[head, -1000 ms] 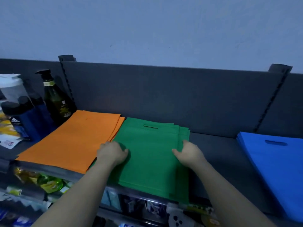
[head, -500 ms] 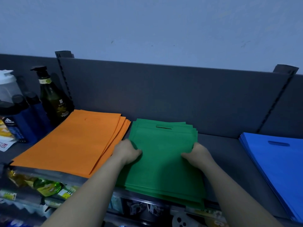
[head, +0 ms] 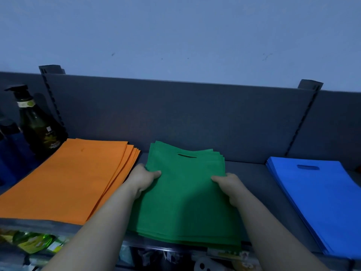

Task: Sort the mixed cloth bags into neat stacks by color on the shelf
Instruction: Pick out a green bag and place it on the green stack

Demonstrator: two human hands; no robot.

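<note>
Dark grey shelf (head: 252,184) with grey back panel (head: 175,118), pale blue wall (head: 175,32) above. Green bag stack (head: 187,194) mid-shelf, front edge overhanging. Left hand (head: 143,179) and right hand (head: 229,185) grip its sides, thumbs on top, fingers hidden under. Orange stack (head: 72,178) just left, blue stack (head: 320,200) apart on the right. Pump bottle (head: 37,124) far left; packaged goods (head: 33,241) on the lower shelf.
</note>
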